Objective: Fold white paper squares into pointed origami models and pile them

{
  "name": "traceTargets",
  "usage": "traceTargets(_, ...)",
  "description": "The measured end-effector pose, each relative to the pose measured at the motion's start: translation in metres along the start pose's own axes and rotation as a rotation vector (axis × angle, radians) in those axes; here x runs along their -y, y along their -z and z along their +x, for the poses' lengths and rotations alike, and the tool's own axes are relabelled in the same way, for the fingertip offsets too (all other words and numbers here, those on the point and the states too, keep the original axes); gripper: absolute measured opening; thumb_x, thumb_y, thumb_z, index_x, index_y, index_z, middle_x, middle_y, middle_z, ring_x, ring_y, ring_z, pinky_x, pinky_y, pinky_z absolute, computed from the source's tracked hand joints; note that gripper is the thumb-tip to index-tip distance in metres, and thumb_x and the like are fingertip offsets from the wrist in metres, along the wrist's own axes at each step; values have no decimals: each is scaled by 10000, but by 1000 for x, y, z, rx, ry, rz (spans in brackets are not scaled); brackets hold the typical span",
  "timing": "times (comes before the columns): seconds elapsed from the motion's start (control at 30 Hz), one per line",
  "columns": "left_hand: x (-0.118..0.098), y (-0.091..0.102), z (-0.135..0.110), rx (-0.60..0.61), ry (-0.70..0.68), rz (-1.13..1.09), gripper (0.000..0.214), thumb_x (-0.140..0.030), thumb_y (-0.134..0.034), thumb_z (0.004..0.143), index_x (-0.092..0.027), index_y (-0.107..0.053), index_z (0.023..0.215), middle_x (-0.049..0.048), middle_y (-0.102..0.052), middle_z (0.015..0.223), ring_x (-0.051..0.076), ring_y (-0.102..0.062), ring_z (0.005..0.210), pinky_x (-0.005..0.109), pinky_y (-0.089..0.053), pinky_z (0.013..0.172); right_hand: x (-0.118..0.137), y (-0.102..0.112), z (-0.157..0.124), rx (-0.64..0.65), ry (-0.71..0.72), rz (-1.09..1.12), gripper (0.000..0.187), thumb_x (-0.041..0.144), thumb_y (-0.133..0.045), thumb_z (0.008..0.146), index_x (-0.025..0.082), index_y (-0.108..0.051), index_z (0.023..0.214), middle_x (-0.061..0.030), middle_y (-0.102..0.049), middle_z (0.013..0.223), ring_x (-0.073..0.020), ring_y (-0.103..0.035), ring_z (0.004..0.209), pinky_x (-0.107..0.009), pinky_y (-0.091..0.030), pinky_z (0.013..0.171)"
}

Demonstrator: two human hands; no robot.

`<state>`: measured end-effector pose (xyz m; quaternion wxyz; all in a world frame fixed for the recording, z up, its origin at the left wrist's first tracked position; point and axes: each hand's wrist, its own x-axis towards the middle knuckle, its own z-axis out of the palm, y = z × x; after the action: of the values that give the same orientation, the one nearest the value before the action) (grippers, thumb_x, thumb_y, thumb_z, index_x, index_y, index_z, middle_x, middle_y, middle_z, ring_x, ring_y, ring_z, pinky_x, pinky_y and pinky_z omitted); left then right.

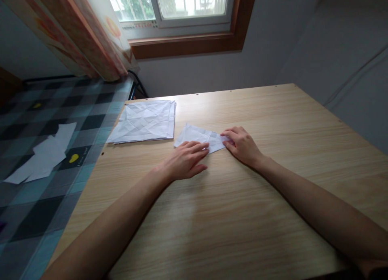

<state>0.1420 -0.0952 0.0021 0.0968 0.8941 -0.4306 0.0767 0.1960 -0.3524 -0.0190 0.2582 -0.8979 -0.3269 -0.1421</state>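
Observation:
A small folded white paper [195, 134] lies on the wooden table [273, 122] in front of me. My left hand [185, 160] rests flat on its near edge, fingers stretched out and together, pressing it down. My right hand [241, 144] lies on the paper's right tip, fingers curled down onto it. Neither hand lifts the paper off the table.
A stack of creased white sheets [144, 120] sits at the table's far left corner. Left of the table is a checked bedcover [45, 158] with loose white paper pieces [45, 152]. A window [182, 9] and curtain [91, 33] stand behind; a grey wall lies to the right.

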Motion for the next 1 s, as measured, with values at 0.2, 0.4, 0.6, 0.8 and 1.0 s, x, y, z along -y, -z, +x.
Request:
traceTargets(0.2,-2,1,2,61,1,9,543,-511,-455,967,-132,-565,1340,135,-577,1408,322,-506,1315,488,-408,1084,11,-5,1,45,131,-92,536,300,-491,955,40,-432,1420,-231,-483,1439,-336,-404,1366,-516,-346,1140)
traceTargets(0.4,-3,0,2,180,43,-12,725,-611,-450,942,-133,-387,1484,156,-350,1572,334,-283,1479,533,-253,1186,31,-21,9,309,259,-123,837,586,-431,959,-36,-282,1498,-283,-274,1570,-357,-212,1492,-536,-242,1198)
traceTargets(0.6,-4,3,-1,241,64,-51,788,-664,-421,931,-194,-266,1544,129,-267,1610,326,-214,1504,539,-169,1207,26,-26,15,369,165,-150,905,689,-315,951,-11,-259,1522,-258,-286,1572,-345,-232,1488,-516,-247,1197)
traceTargets(0.8,-2,1,-4,232,63,-48,790,-667,-433,924,-174,-309,1529,133,-321,1590,327,-242,1495,531,-176,1204,12,-21,12,399,190,-215,844,660,-311,965,38,-270,1534,-218,-262,1591,-316,-229,1494,-495,-227,1207)
traceTargets(1.0,-1,-1,-5,228,62,-42,790,-674,-421,926,-182,-300,1533,126,-322,1591,315,-240,1498,513,-169,1207,-6,-14,7,395,182,-239,816,638,-341,966,88,-225,1558,-192,-258,1600,-308,-239,1492,-496,-233,1203)
